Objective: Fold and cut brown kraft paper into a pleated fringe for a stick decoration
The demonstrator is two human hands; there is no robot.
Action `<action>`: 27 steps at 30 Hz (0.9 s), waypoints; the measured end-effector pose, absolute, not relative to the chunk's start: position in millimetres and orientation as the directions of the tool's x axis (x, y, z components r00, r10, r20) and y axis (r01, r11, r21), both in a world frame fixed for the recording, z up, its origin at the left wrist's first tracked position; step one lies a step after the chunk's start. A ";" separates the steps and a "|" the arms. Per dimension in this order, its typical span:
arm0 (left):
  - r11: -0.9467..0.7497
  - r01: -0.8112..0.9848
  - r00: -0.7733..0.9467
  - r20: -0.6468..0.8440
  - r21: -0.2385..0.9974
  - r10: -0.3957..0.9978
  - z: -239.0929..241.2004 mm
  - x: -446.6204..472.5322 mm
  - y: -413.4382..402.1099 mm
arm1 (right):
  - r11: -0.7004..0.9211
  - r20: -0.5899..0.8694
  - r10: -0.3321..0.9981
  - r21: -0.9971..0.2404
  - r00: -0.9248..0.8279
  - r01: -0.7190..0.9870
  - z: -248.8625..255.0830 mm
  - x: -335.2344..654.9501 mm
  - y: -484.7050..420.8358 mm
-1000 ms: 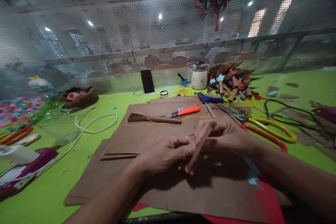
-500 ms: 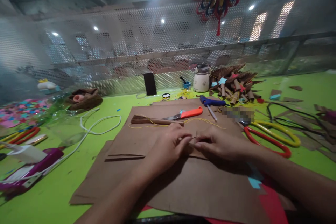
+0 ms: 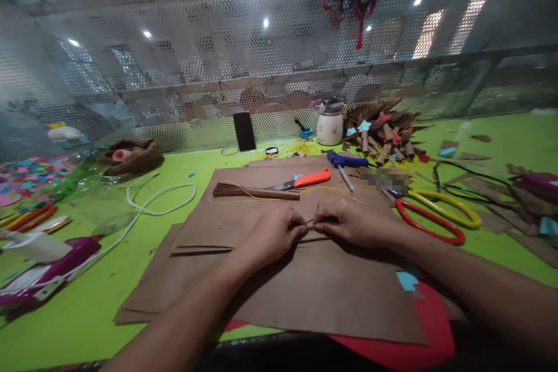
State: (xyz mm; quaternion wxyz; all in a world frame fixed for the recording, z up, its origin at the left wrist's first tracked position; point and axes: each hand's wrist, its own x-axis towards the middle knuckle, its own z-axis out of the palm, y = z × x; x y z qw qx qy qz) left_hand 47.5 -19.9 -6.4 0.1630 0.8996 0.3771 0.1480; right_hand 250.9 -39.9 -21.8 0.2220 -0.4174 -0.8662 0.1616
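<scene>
My left hand [image 3: 274,231] and my right hand [image 3: 351,221] meet over a stack of brown paper sheets [image 3: 331,296]. Thumb and fingers are pinched together on both sides, the fingertips almost touching. What they pinch is too small to make out. Just beyond them lies a rolled brown paper piece with a fringed end [image 3: 231,190], with yellow string [image 3: 325,190] beside and across it. Past that rests a utility knife with an orange handle [image 3: 314,177]. Right of the knife is a blue glue gun [image 3: 349,161], its white glue stick pointing toward me.
Scissors with red and yellow handles [image 3: 431,231] lie to the right. Behind stand a white jug [image 3: 330,128], a black phone-like slab [image 3: 244,131] and a pile of fringed paper rolls [image 3: 386,133]. At left are a white cable [image 3: 170,190] and a purple power strip [image 3: 82,253].
The view has tilted and turned slightly, so everything sits higher and further left. My hands stay over the paper, still pinching, with their fingertips slightly shifted.
</scene>
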 end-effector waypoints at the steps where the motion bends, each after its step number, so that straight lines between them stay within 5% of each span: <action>1: -0.669 0.630 0.673 0.152 0.395 0.724 -7.5 47.5 -19.4 | 0.606 0.259 0.790 -0.461 -0.555 0.648 -22.9 251.6 -39.0; 14: -0.737 0.609 0.707 0.219 0.293 0.672 -9.2 46.9 -22.9 | 0.705 0.344 0.706 -0.267 -0.619 0.657 -26.5 251.7 -38.5; 27: -0.762 0.641 0.745 0.166 0.094 0.646 -2.9 39.2 -26.0 | 0.699 0.186 0.715 -0.208 -0.674 0.684 -11.5 264.5 -41.9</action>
